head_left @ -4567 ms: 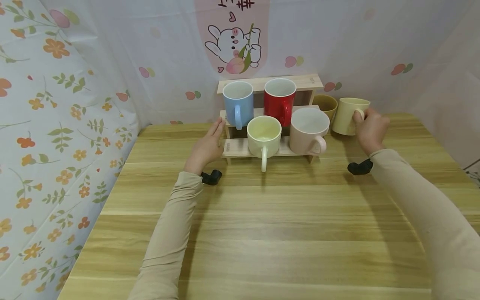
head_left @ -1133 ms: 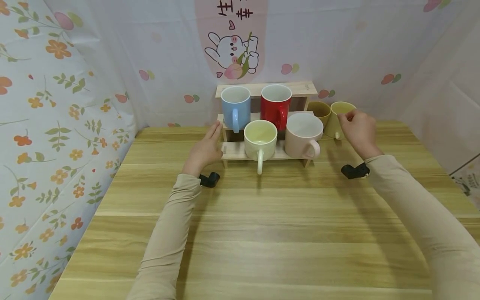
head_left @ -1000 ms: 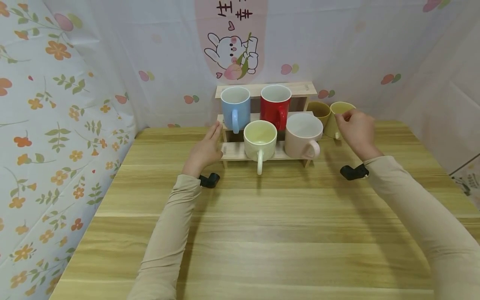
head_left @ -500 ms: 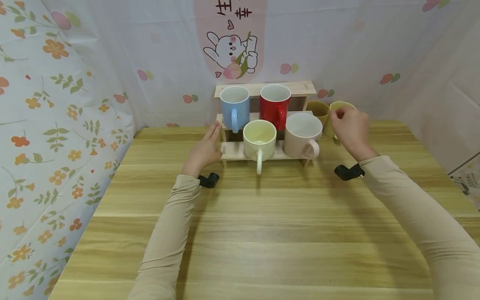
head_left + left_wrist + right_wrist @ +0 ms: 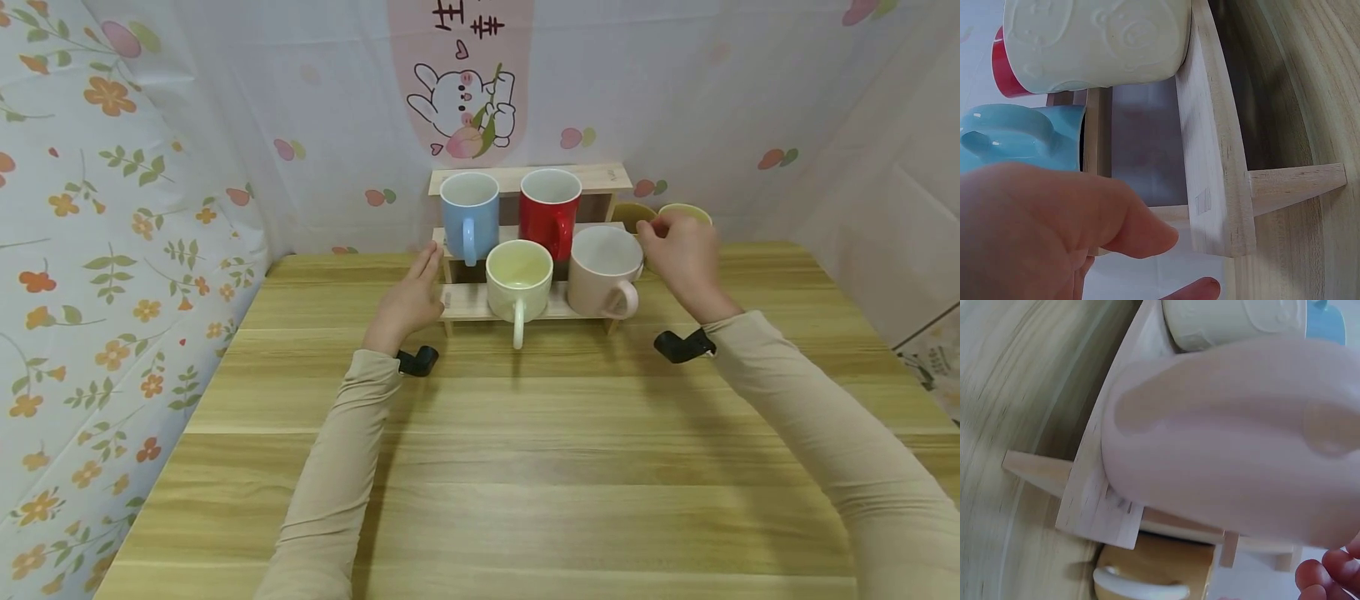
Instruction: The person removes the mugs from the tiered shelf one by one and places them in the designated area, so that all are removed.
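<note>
My left hand (image 5: 408, 304) is at the left end of a wooden tiered rack (image 5: 467, 305), its fingers extended along the rack's side. My right hand (image 5: 684, 254) hovers right beside the rim of a pale pink mug (image 5: 600, 287), fingers loosely bent and gripping nothing. In the right wrist view, its fingertips (image 5: 1313, 575) show near that mug's rim. The pink mug shares the lower shelf with a cream mug (image 5: 517, 302). Behind them stand a blue mug (image 5: 483, 218) and a red mug (image 5: 538, 215), handles facing forward.
Right of the rack, a mustard mug (image 5: 627, 215) and a pale yellow mug (image 5: 693, 212) stand on the wooden table (image 5: 525, 467), partly hidden by my right hand. The rack's top shelf (image 5: 600, 177) runs behind. A patterned cloth (image 5: 330, 125) hangs behind and at the left.
My right hand earlier gripped the tilted pale yellow mug by its handle. It has let go, leaving that mug upright, and moved left to the pink mug. My left hand has stayed put.
</note>
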`<state>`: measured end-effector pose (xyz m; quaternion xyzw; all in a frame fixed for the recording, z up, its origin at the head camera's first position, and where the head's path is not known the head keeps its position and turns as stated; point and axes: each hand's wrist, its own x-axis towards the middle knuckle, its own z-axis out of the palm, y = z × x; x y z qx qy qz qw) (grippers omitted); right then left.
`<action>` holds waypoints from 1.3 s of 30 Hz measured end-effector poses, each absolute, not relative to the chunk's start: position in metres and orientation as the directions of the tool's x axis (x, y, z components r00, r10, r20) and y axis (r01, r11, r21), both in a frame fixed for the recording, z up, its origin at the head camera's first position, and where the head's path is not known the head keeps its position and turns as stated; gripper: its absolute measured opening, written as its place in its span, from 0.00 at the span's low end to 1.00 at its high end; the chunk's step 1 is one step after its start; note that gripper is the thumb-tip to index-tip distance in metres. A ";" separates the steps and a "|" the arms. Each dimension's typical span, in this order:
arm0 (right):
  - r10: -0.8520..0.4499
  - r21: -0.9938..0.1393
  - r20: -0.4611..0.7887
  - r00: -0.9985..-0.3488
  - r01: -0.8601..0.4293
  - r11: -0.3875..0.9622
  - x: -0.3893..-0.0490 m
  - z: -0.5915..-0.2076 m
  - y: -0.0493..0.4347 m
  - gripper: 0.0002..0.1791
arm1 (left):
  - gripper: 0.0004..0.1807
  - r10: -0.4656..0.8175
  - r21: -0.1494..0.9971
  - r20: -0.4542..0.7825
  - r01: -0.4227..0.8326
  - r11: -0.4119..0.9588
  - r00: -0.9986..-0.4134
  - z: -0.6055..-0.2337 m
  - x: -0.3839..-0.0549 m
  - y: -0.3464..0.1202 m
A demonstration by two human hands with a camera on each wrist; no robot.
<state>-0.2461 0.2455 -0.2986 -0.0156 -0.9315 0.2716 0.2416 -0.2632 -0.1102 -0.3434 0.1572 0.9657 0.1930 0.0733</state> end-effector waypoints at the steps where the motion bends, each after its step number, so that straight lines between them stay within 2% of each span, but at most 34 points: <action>1: 0.158 -0.515 0.437 -0.885 -0.102 0.851 -0.246 -0.298 0.244 0.18 | 0.47 0.332 0.395 -0.080 0.276 0.876 -0.940 -0.344 -0.263 -0.110; 26: 0.161 -0.523 0.449 -0.879 -0.112 0.845 -0.248 -0.290 0.227 0.19 | 0.46 0.338 0.406 -0.081 0.279 0.870 -0.938 -0.344 -0.265 -0.111; 33: 0.122 -0.510 0.491 -0.863 -0.171 0.843 -0.247 -0.286 0.215 0.17 | 0.46 0.333 0.398 -0.081 0.276 0.875 -0.939 -0.343 -0.265 -0.110; 39: 0.090 -0.510 0.470 -0.878 -0.187 0.839 -0.247 -0.283 0.205 0.17 | 0.46 0.330 0.388 -0.084 0.274 0.880 -0.940 -0.345 -0.265 -0.110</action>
